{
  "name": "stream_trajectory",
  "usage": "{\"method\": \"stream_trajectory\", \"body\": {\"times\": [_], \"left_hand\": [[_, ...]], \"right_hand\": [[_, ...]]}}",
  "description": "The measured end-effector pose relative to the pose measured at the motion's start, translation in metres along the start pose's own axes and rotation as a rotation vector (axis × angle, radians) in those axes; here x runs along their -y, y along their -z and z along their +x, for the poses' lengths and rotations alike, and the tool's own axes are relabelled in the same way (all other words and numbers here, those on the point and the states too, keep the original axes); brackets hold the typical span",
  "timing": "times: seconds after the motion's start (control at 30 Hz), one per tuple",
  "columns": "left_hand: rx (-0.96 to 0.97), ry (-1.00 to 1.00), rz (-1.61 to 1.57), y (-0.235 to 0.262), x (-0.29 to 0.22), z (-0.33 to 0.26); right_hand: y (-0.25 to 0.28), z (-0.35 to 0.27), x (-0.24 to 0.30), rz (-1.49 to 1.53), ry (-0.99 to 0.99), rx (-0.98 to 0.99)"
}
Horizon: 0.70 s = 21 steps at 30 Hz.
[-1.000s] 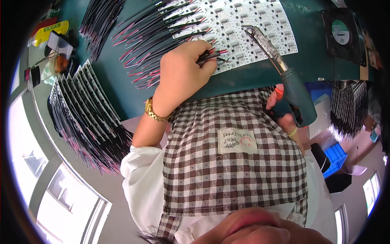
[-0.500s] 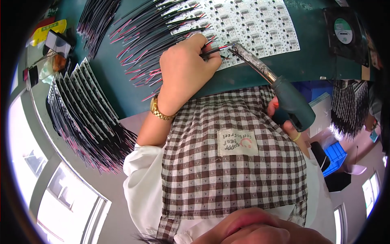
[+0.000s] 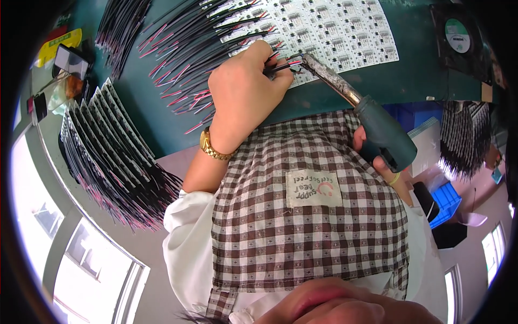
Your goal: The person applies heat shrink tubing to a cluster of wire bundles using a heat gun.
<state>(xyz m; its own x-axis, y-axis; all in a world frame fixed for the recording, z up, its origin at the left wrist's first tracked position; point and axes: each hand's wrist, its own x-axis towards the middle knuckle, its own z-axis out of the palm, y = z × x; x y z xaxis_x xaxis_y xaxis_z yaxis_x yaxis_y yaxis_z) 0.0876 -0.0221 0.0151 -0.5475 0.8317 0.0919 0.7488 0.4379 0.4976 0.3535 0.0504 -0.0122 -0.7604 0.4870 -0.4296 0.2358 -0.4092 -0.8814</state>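
My left hand, with a gold watch at its wrist, is closed on a black cable with thin coloured wire ends. Those ends point right, over the near edge of a white sheet of small circuit boards. My right hand wraps the dark green handle of a soldering iron, which partly covers its fingers. The iron's silvery, crusted tip lies at the wire ends; whether it touches them I cannot tell. Several black cables with red and white ends fan leftward from the sheet.
A bundle of black cables lies at the upper left of the green table. Stacked board strips with cables hang at the left edge. At the right are a black spool, more hanging cables and a blue crate.
The iron's tip and handle have shifted slightly left and up. My left hand still grips the cable, a little further left. The whole view has moved slightly.
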Motion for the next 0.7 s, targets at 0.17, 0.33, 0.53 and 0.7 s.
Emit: {"method": "stream_trajectory", "body": {"times": [0.17,0.33,0.53,0.7], "left_hand": [[-0.001,-0.017,0.002,0.002,-0.002,-0.001],[0.041,-0.001,-0.023,0.005,0.001,0.006],[0.198,0.034,-0.076,0.012,0.006,0.013],[0.181,0.004,-0.088,0.01,0.003,0.016]], "right_hand": [[-0.001,-0.012,-0.003,0.269,0.099,0.03],[0.003,-0.01,-0.001,0.294,0.11,0.019],[-0.01,-0.007,0.017,0.13,-0.077,-0.097],[-0.001,-0.008,0.014,0.051,-0.087,-0.059]]}}
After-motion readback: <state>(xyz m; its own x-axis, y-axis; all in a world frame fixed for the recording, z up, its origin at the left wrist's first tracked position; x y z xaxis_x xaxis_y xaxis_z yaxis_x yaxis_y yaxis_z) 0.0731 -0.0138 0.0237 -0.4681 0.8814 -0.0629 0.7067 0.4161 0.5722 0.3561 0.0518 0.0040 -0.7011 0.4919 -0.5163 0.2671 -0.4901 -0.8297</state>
